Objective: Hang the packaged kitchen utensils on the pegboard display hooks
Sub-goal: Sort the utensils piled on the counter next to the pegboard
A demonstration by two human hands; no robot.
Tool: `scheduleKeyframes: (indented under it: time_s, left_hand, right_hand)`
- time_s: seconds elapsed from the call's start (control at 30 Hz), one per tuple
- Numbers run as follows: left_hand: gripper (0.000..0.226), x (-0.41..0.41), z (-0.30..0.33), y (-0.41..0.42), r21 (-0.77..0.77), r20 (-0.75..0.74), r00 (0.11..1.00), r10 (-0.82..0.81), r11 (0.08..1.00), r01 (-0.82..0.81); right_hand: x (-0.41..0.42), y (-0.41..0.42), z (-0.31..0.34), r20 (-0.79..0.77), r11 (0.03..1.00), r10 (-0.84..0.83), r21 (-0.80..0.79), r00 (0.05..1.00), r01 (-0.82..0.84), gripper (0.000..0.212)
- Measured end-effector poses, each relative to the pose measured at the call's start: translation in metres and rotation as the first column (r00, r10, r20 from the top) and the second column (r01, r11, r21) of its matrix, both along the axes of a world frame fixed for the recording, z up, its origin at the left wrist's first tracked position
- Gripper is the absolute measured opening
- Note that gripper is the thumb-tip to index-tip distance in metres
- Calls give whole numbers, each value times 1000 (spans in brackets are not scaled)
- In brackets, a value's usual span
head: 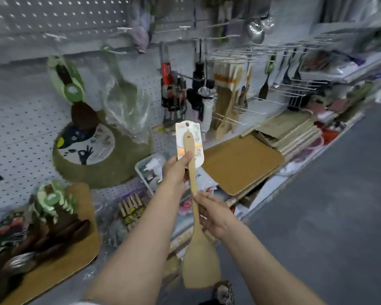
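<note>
A wooden spatula (pixel 200 265) with a white card label (pixel 190 139) at its handle end is held upright before the pegboard (pixel 20 111), blade down. My left hand (pixel 176 170) pinches the card and upper handle with the thumb on top. My right hand (pixel 211 214) grips the handle lower down, above the blade. The card's hang hole (pixel 187 123) is at the top, free of any hook. White display hooks (pixel 229 119) stick out of the board to the right, holding other wooden spatulas (pixel 227 100).
Packaged black utensils (pixel 173 93) hang straight ahead. Wooden cutting boards (pixel 240 166) lie on the shelf at right, a round brown wrapped item (pixel 101 155) at left. Dark-handled tools (pixel 44 234) sit on a board at lower left. The grey aisle floor (pixel 328 205) runs along the right.
</note>
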State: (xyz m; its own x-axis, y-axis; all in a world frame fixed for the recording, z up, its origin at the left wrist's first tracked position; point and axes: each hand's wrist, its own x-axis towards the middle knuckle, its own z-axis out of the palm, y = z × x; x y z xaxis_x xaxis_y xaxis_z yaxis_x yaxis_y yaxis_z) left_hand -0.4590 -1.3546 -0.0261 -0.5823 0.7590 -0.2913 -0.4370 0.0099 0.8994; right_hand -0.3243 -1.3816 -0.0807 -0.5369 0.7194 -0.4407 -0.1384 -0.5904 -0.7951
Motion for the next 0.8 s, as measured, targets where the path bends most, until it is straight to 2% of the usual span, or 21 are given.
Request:
scheduleKeyframes:
  time_s: [0.2, 0.3, 0.43, 0.7, 0.8]
  left_hand:
    - [5, 75, -5, 138, 36, 42, 992, -122, 992, 120]
    - [5, 112, 4, 213, 71, 82, 981, -178, 982, 173]
    - [4, 148, 22, 303, 89, 97, 975, -199, 978, 191]
    - [8, 179, 46, 429, 98, 77, 993, -93, 991, 86]
    - [12, 190, 56, 464, 100, 74, 997, -33, 995, 26]
  right_hand:
    - [70, 121, 3, 22, 992, -119, 54, 993, 117, 6]
    - [103, 194, 11, 56, 982, -159, 111, 986, 152, 19]
    - [140, 286, 29, 102, 973, -187, 158, 977, 170, 13]
    - [173, 418, 43, 77, 978, -129, 174, 989, 114, 13]
    - [177, 464, 44, 47, 985, -77, 159, 996, 68, 20]
